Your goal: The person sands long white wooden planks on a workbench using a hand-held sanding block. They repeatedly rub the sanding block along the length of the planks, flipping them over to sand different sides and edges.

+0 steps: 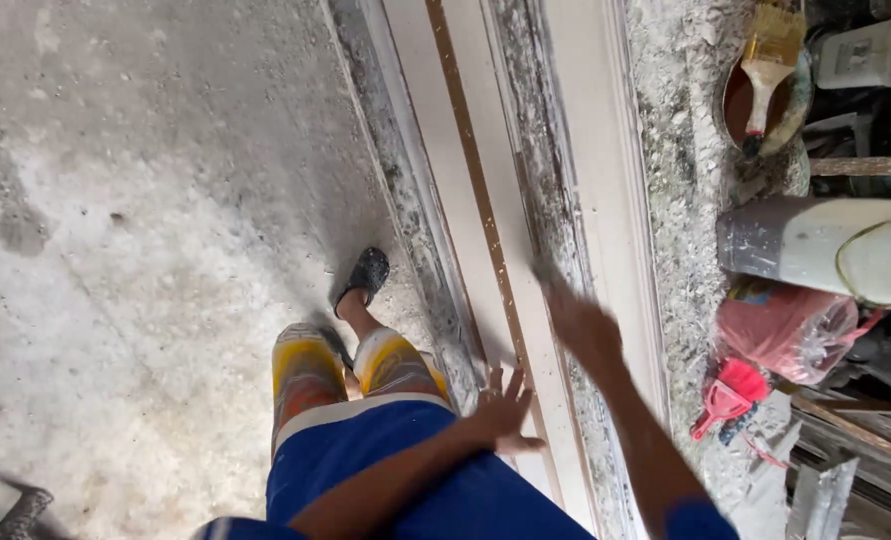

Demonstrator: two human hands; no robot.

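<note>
Standing over the long pale moulded board [511, 180], I had both hands on it. My left hand [503, 408] lay flat on the near part of the board, fingers [494, 382] spread apart, gripping nothing. My right hand [578, 322] reached further along it, blurred, palm down on the raised moulding; whether those fingers were apart or together I could not tell. The board ran away from me lengthwise, its profiled edges crusted with grey dust and a thin brown strip [476, 170] running down its middle. It rested on a dusty surface [681, 200] littered with pale shavings.

To the right of the board sat a round tin of dark red-brown liquid [739, 100] with a paintbrush [769, 60] laid across it, a white cylindrical container [816, 245] lying on its side, a pink plastic bag [781, 330] and a small red tool [728, 392]. On my left was the bare concrete floor [146, 250], one dark sandal [366, 275] planted on it.
</note>
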